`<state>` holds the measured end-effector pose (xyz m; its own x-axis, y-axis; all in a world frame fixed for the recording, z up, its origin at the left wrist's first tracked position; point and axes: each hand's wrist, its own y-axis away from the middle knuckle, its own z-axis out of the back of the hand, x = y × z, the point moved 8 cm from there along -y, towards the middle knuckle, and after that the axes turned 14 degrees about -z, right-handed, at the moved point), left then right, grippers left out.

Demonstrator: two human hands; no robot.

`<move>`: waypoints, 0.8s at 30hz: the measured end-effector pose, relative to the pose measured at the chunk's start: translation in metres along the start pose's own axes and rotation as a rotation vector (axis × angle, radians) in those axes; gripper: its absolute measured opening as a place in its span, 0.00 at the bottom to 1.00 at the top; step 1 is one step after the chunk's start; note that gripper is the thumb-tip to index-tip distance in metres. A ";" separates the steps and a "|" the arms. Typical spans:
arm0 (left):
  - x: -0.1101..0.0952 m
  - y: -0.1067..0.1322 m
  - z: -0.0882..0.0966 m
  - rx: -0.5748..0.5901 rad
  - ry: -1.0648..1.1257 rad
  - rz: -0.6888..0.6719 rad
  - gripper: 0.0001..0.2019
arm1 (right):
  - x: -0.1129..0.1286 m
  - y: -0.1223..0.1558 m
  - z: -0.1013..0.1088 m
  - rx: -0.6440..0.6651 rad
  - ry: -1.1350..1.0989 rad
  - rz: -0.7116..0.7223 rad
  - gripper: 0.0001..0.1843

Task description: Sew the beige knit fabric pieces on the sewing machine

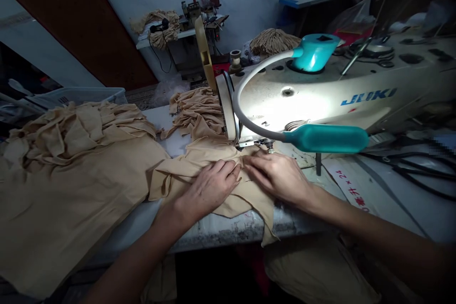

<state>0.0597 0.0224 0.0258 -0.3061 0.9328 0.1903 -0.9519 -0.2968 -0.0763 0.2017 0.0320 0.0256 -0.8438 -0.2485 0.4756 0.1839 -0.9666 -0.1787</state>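
A piece of tan fabric (228, 204) lies under the head of a sewing machine (274, 109), one corner hanging past the table's front edge. My left hand (213, 183) rests on that fabric just in front of the needle area, fingers curled and pressed together on it. Close beside it, my right hand (274, 173) pinches the fabric near the presser foot. The fingertips of both hands almost meet; the exact grip under them is hidden. A teal gooseneck lamp (327, 138) shines on the machine from just above my right hand.
A big heap of tan fabric (81, 137) covers the left side, and more gathered pieces (199, 111) lie behind the machine head. Black scissors (420, 164) sit at the right on a printed sheet (351, 185). A plastic bin (89, 95) stands at the far left.
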 end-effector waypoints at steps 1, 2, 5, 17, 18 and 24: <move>-0.002 0.001 -0.001 0.007 0.001 0.015 0.19 | 0.007 0.009 0.002 -0.022 0.047 0.061 0.21; -0.004 0.002 -0.001 0.010 -0.001 0.028 0.20 | 0.013 0.017 0.003 -0.040 0.082 0.110 0.22; -0.007 0.004 -0.003 0.012 -0.001 0.051 0.21 | 0.019 0.031 -0.003 -0.061 0.159 0.170 0.25; -0.008 -0.001 0.012 -0.143 0.115 0.071 0.18 | 0.009 0.036 -0.011 -0.114 0.121 0.173 0.24; -0.007 -0.003 0.012 -0.152 0.130 0.086 0.18 | 0.009 0.037 -0.011 -0.115 0.114 0.176 0.23; 0.027 -0.005 -0.010 -0.119 0.142 0.236 0.22 | 0.011 0.034 -0.010 -0.116 0.130 0.204 0.21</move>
<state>0.0562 0.0512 0.0218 -0.5057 0.8626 0.0151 -0.8435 -0.4908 -0.2183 0.1937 -0.0031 0.0160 -0.8543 -0.4198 0.3066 0.3038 -0.8818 -0.3606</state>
